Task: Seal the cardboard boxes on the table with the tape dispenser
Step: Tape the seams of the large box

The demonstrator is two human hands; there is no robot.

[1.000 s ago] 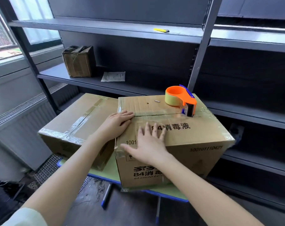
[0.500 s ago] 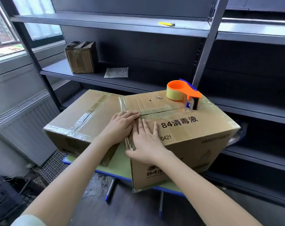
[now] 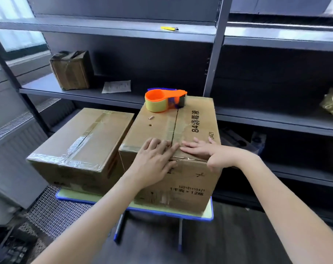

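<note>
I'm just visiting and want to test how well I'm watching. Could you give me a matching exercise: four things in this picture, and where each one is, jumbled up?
Things
1. tape dispenser
2. yellow item
3. small brown box
4. left hand and right hand

Places
A. on the upper shelf
B. flat on the near top edge of the printed box
C. at the far end of the printed box's top
D. on the middle shelf, beside a slip of paper

Pairs: 1-C, 2-A, 3-D, 4-B
</note>
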